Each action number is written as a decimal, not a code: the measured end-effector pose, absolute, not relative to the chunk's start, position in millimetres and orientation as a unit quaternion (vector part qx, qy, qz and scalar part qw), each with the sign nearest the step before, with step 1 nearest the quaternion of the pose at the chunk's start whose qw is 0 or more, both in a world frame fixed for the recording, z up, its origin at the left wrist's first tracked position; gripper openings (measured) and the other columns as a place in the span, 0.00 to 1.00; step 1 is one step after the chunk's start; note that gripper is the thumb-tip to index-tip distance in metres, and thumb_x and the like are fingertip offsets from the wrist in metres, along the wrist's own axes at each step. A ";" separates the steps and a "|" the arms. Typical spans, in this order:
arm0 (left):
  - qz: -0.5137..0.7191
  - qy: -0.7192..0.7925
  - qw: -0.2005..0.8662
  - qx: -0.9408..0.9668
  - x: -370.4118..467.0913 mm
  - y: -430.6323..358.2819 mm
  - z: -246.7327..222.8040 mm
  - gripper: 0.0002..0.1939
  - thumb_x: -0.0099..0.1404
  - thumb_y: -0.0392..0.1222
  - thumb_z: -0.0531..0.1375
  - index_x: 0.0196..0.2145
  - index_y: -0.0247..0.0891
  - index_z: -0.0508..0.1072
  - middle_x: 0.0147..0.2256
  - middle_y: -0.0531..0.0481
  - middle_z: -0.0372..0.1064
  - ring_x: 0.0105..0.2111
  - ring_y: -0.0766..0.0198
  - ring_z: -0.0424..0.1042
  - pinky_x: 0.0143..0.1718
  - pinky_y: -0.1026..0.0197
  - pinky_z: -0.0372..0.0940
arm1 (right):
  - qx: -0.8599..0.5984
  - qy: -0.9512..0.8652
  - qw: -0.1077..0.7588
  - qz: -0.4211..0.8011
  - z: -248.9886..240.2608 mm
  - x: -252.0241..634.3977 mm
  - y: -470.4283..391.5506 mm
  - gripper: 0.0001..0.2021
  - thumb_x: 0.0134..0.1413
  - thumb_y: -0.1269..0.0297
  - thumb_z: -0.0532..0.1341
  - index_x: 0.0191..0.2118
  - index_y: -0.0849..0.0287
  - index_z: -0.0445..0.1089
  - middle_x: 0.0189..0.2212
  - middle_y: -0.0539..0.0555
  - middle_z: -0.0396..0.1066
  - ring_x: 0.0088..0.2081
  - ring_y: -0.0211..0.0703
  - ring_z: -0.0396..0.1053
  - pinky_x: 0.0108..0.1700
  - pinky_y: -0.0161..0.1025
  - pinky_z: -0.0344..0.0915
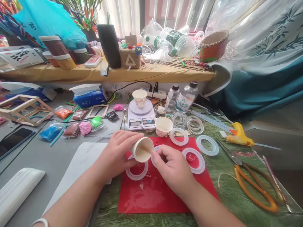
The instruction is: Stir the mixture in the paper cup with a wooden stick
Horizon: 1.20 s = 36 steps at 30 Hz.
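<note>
My left hand (119,153) is wrapped around a paper cup (142,150), tipped so its mouth faces me and to the right. My right hand (174,168) pinches a thin wooden stick (147,149) whose far part reaches into that cup. Below them lies a red sheet (151,201) bearing ring-shaped silicone molds: one mold (137,177) under the cup, another mold (202,164) right of my right hand, a third mold (179,140) near the top edge. One more is mostly hidden behind my right fingers. Another ring mold (207,145) rests on the green mat.
Behind are a kitchen scale (141,121) carrying a paper cup (139,98), a second cup (164,126) and two bottles (184,97). Scissors (255,186) and a yellow glue gun (240,135) lie right. Bagged clay (50,131) and a phone (15,143) lie left.
</note>
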<state>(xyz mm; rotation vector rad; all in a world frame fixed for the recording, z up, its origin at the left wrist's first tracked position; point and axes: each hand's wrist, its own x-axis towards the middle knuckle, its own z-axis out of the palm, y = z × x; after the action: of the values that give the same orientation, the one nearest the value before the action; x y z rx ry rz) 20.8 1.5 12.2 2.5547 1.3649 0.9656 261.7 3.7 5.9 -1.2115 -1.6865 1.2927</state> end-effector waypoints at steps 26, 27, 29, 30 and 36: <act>0.321 0.522 0.088 0.785 -1.4 6.4 -10.2 0.29 0.70 0.59 0.69 0.67 0.60 0.74 0.60 0.45 0.78 0.58 0.40 0.79 0.60 0.40 0.75 | -0.374 -0.775 0.405 0.308 9.7 269.1 12.2 0.18 0.71 0.63 0.58 0.28 0.51 0.53 0.22 0.46 0.59 0.25 0.39 0.57 0.30 0.40 0.54; 0.324 0.520 0.085 0.786 -0.8 6.3 -10.4 0.29 0.71 0.60 0.68 0.67 0.60 0.74 0.60 0.46 0.78 0.58 0.40 0.79 0.60 0.40 0.74 | -0.377 -0.771 0.403 0.318 9.8 269.4 12.5 0.18 0.72 0.63 0.58 0.28 0.51 0.54 0.22 0.46 0.59 0.25 0.39 0.57 0.30 0.40 0.55; 0.323 0.513 0.082 0.791 1.0 5.7 -10.4 0.29 0.72 0.60 0.68 0.68 0.59 0.73 0.61 0.45 0.77 0.58 0.41 0.78 0.60 0.41 0.74 | -0.383 -0.762 0.396 0.340 9.2 269.5 12.8 0.18 0.73 0.61 0.59 0.28 0.52 0.56 0.23 0.46 0.61 0.26 0.39 0.59 0.31 0.39 0.56; 0.323 0.510 0.084 0.793 2.1 5.0 -10.1 0.30 0.72 0.60 0.68 0.68 0.59 0.72 0.61 0.46 0.77 0.59 0.42 0.78 0.61 0.41 0.74 | -0.387 -0.759 0.392 0.347 8.5 269.4 12.8 0.19 0.74 0.59 0.59 0.28 0.52 0.58 0.23 0.46 0.62 0.26 0.39 0.60 0.31 0.39 0.56; 0.322 0.521 0.105 0.783 7.1 1.4 -9.4 0.28 0.71 0.55 0.69 0.66 0.55 0.74 0.62 0.46 0.78 0.61 0.43 0.78 0.62 0.45 0.74 | -0.407 -0.709 0.419 0.396 4.2 268.9 11.6 0.24 0.77 0.47 0.58 0.29 0.54 0.64 0.23 0.47 0.65 0.26 0.38 0.62 0.30 0.37 0.59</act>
<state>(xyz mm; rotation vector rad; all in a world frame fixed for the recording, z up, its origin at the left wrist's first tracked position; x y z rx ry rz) 7.1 1.4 -9.4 2.3085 1.5369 0.9496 268.9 11.6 4.2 -1.0196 -1.7777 0.9917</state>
